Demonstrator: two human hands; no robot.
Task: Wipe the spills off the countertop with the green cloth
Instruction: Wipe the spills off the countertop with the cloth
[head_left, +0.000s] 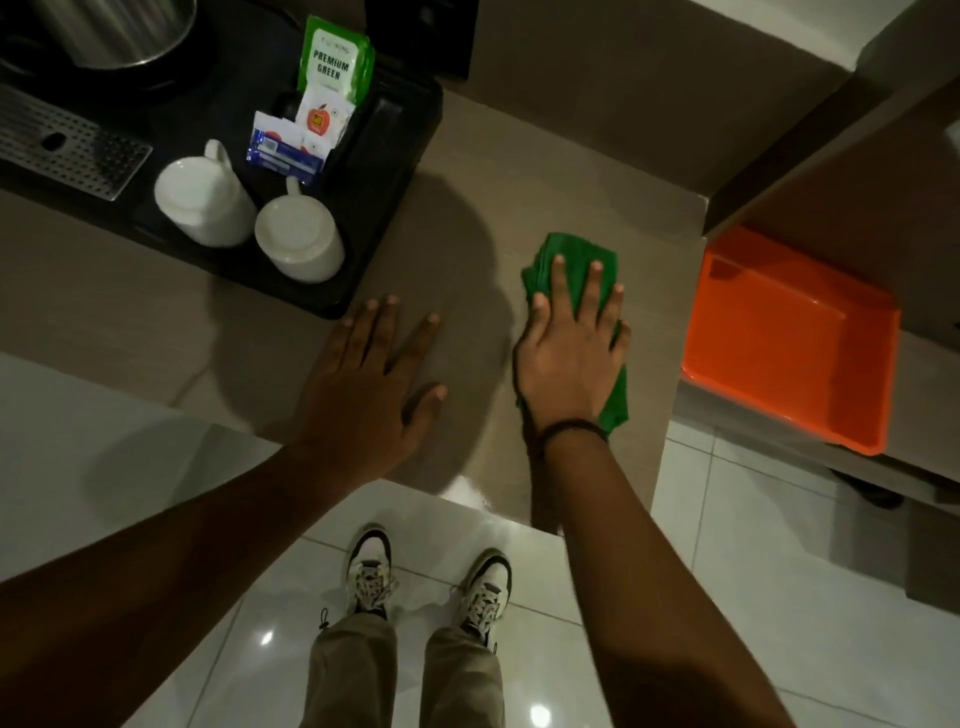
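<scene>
Sneakers on the tiled floor sat nearest. Left hand lay open, fingers spread, palm-down on the bare worktop, holding nothing, probably bracing. Right hand was flat, fingers splayed, pressing the green cloth onto the worktop near its right edge; cloth showed beyond the fingertips and beside the wrist. Black tray with upturned mugs stood far left. No spills visible.

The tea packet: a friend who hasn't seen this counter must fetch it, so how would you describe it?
Find the black tray on the counter's left side, holding two upside-down white mugs. Behind the mugs, sachets stand in a slot. The tea packet is the tallest, rearmost one, the only green one, printed "PREMIUM GREEN".
</scene>
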